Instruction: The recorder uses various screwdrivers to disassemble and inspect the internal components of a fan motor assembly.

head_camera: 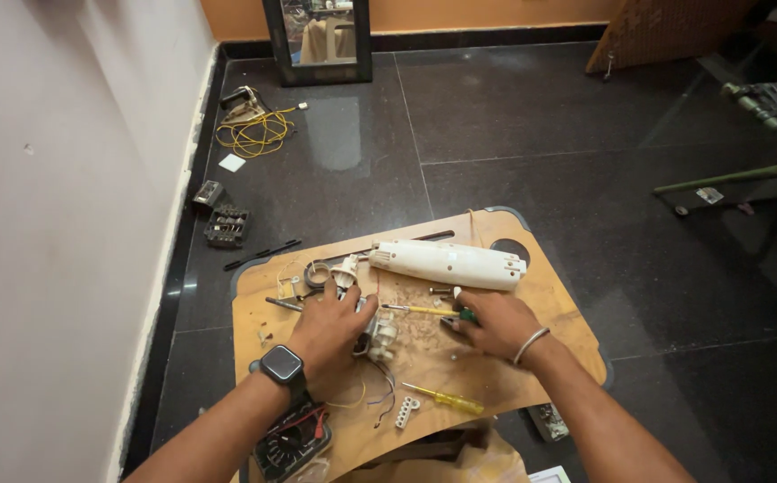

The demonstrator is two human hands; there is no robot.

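My left hand (pixel 330 329), with a dark watch on the wrist, rests on a small white and grey motor-like part (pixel 380 335) on the wooden board (pixel 549 295) and grips it. My right hand (pixel 496 324), with a metal bangle, holds a thin screwdriver with a yellow shaft and green handle (pixel 424 310), its tip pointing left toward that part. A long white plastic housing (pixel 449 263) lies just beyond both hands. A second yellow-handled screwdriver (pixel 447 399) lies near the board's front, beside a white terminal strip (pixel 406 412).
Small screws, a black ring (pixel 317 274) and loose wires lie on the board. A black meter (pixel 292 440) sits at the front left. On the dark tiled floor are coiled yellow wire (pixel 254 132), a bit case (pixel 227 225), a mirror (pixel 319 38). A white wall runs along the left.
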